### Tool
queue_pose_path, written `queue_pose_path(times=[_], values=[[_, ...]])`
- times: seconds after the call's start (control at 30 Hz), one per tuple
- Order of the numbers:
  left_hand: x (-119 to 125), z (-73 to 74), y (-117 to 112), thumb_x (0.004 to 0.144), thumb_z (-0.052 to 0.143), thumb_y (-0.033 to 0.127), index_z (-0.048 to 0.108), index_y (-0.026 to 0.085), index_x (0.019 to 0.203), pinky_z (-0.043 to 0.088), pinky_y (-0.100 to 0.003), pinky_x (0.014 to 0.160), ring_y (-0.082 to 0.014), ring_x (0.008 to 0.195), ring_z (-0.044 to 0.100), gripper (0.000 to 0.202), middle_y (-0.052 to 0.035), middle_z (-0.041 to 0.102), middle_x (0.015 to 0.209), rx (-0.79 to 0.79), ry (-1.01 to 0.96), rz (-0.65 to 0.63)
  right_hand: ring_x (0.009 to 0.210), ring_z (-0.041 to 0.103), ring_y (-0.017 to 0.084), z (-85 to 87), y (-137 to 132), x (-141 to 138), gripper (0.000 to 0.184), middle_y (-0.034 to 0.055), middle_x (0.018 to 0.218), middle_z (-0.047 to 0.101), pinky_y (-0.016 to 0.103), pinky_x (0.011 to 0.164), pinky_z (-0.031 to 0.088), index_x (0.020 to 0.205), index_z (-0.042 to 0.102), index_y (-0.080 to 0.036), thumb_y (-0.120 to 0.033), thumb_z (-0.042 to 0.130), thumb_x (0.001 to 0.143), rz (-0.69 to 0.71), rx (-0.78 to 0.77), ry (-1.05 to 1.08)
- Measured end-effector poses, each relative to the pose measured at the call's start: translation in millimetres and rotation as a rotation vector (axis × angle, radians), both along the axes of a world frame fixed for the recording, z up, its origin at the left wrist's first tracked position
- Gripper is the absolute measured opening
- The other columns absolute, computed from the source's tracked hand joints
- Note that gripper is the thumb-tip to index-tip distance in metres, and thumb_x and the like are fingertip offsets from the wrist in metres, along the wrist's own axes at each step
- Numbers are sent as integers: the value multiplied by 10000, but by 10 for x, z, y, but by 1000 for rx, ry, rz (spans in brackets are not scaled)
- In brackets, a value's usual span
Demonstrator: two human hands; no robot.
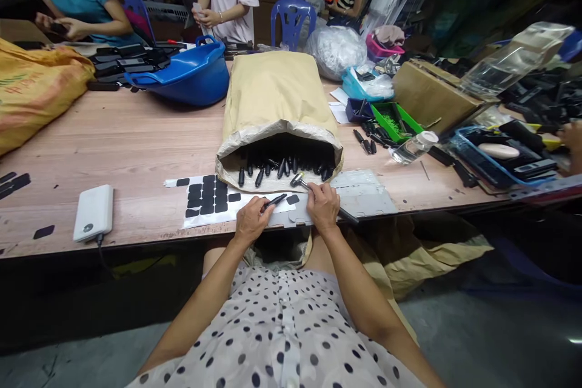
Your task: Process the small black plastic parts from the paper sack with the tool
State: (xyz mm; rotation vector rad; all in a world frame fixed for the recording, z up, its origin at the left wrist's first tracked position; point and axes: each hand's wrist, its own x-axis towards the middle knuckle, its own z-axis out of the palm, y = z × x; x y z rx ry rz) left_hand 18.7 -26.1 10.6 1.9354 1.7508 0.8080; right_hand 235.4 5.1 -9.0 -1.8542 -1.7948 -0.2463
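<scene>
My left hand (251,218) is closed around a slim black pointed part (275,200), held just over the table's front edge. In my right hand (324,206) is a small hammer (298,180); its metal head points toward the sack and its dark handle sticks out behind my palm. Right ahead lies a tan paper sack (277,91) on its side, mouth toward me, with several black parts (259,177) spilling at the opening. Under my hands are a grey flat board (364,191) and a white sheet with black rounded stickers (208,194). One loose black sticker (293,199) lies between my hands.
A white power bank (93,212) with a cable sits at left. Farther back are a blue basin (186,76) and a yellow sack (40,91). To the right stand a green tray (396,121), a clear bottle (414,147) and a cardboard box (439,94). Other people work across the table.
</scene>
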Motion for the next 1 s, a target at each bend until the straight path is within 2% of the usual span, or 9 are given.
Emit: queue_pose_path(times=[0.2,0.33,0.43,0.53,0.63,0.73,0.83,0.93,1.0], values=[[-15,10,-12,981,495,383,718,255,915,476,-257,739,-164,824,642,266,-14,682,877,23,-14,-15,869,461,218,-21,3,-2,275,65,909,581,319,732,284,1105,751,-245,-188,543,935,4,36,-24],[-44,51,-9,994,467,390,714,244,885,474,-251,727,-156,807,638,307,-14,671,855,34,-34,-47,870,452,222,-33,16,-8,277,66,912,571,318,730,282,1105,745,-247,-184,540,930,5,40,-25],[-98,92,-50,985,494,416,720,230,905,479,-246,692,-144,744,621,304,-14,663,822,70,-77,-126,869,447,223,-31,22,-19,284,68,919,569,317,732,287,1106,743,-249,-174,547,916,5,32,-24],[-145,88,-218,980,513,449,728,214,983,486,-245,645,-136,676,600,318,-19,667,796,107,-130,-244,867,441,225,-22,23,-29,292,71,924,565,317,732,291,1113,741,-249,-168,546,912,2,18,-22],[-129,1,-497,995,491,457,739,218,1045,510,-243,672,-141,703,634,348,-37,698,813,109,-111,-382,870,441,225,-14,20,-34,289,71,926,564,318,733,290,1117,740,-249,-175,547,915,1,6,-25],[-44,-128,-727,1001,478,437,752,234,1043,510,-236,674,-157,751,681,343,-52,722,845,-22,54,-408,866,446,224,-10,21,-36,284,70,922,572,320,732,288,1112,743,-248,-181,549,916,3,10,-24],[50,-204,-782,992,491,393,750,245,1034,529,-274,712,-204,840,725,301,-70,747,964,-299,253,-328,861,445,223,-9,26,-40,288,70,919,575,321,725,285,1104,746,-249,-174,548,908,4,19,-14],[90,-167,-728,960,546,328,743,248,1040,535,-317,775,-244,939,737,227,-86,762,1056,-504,360,-279,858,436,222,-11,31,-47,300,71,917,567,320,723,282,1098,744,-251,-157,540,899,3,16,-10],[88,-80,-690,920,603,299,744,255,1038,523,-308,777,-237,941,735,189,-71,778,1031,-531,331,-295,858,432,222,-14,33,-52,304,70,917,564,319,724,281,1099,741,-252,-154,536,898,0,8,-15]])
